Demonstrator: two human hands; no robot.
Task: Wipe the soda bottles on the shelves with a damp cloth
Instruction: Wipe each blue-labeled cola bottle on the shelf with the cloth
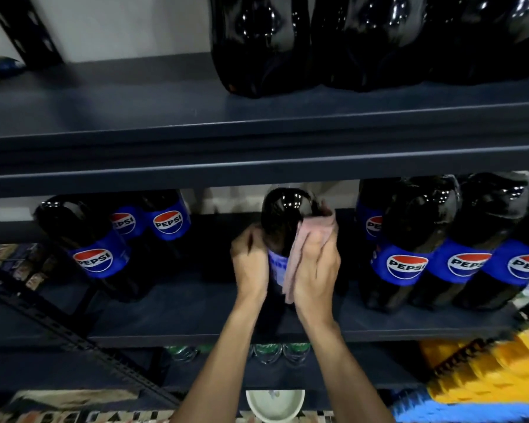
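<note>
my left hand (251,264) wraps the pepsi bottle (283,218) standing mid-shelf (196,312), alone between the bottle groups on either side. my right hand (315,270) is closed on the pink cloth (313,232), pressing it against the bottle's right side.

Premises: a retail shop or its stockroom, judged on stock and fittings. Dark grey metal shelving (257,123) runs in tiers across the view, with a slotted steel upright (74,337) at the lower left. The middle tier carries many identical large Pepsi bottles (409,257), blue labels facing outward, grouped in rows at left and right. The top tier holds more large dark soda bottles (318,41) of the same kind. The tier below shows green-capped bottles (275,351) stocked side by side. Packaged goods in yellow and blue wrappers (486,377) are stacked at the lower right; small boxed items (16,264) sit at the left edge. Goods are held in bulk, duplicated and faced for display.
</note>
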